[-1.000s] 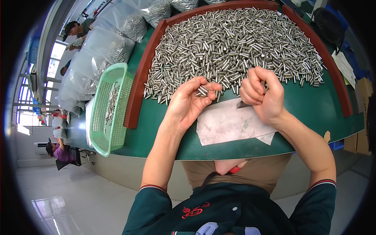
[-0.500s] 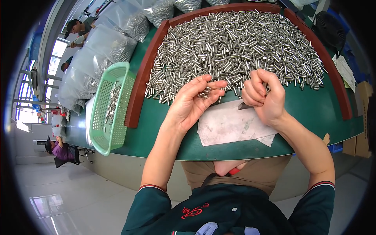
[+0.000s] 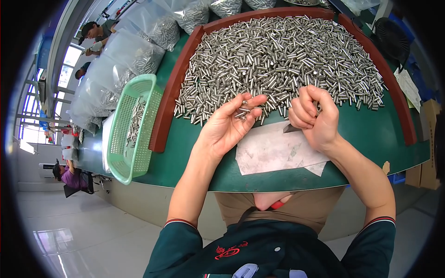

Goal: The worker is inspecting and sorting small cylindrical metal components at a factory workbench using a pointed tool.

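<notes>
Metal pins (image 3: 242,114) at new angles in grasping left hand (image 3: 224,127); right hand (image 3: 318,119) still clenched

I see the bare left hand (image 3: 221,129) turned palm up, its fingers (image 3: 257,100) half curled in a loose cup, the bare left forearm (image 3: 192,180) slanting up and inward. Near it but apart, the bare right hand (image 3: 320,123) is curled into a loose fist, its bare right forearm (image 3: 361,169) angling in from a bent elbow (image 3: 384,206) held wide

Heaped metal pins (image 3: 282,60) (bagged ones (image 3: 163,36) too) on a workbench (image 3: 371,132) show a factory.
</notes>
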`<control>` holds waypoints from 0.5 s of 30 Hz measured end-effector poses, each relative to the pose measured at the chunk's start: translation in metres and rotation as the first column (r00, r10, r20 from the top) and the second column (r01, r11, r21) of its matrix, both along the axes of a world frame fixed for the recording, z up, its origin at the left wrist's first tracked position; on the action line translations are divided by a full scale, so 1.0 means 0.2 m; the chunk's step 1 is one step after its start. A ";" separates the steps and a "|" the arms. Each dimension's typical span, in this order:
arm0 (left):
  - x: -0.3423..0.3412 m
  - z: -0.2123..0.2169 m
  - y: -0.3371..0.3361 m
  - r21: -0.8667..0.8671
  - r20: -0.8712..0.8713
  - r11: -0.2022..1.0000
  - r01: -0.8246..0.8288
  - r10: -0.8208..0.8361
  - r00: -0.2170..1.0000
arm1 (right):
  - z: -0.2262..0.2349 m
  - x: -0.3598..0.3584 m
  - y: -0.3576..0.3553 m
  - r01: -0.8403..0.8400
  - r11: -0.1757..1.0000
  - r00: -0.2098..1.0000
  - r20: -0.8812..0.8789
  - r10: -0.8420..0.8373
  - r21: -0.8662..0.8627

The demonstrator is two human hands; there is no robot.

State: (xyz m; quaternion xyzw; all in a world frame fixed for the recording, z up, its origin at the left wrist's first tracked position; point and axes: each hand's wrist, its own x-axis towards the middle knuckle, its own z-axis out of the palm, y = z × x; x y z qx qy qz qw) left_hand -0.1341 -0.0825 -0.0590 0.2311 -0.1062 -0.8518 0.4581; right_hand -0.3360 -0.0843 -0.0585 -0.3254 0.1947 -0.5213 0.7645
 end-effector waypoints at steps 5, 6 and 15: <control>0.00 0.00 0.00 -0.002 -0.025 1.000 0.010 -0.011 1.000 | 0.00 0.00 0.00 -0.003 1.000 1.000 0.008 0.003 0.000; 0.00 0.00 0.01 -0.005 -0.009 1.000 0.003 -0.003 1.000 | 0.00 0.00 0.00 -0.003 1.000 1.000 0.008 0.003 0.001; -0.02 0.05 0.02 -0.045 0.140 0.994 -0.104 0.109 0.984 | 0.01 0.00 0.00 0.001 1.000 1.000 -0.006 -0.001 0.006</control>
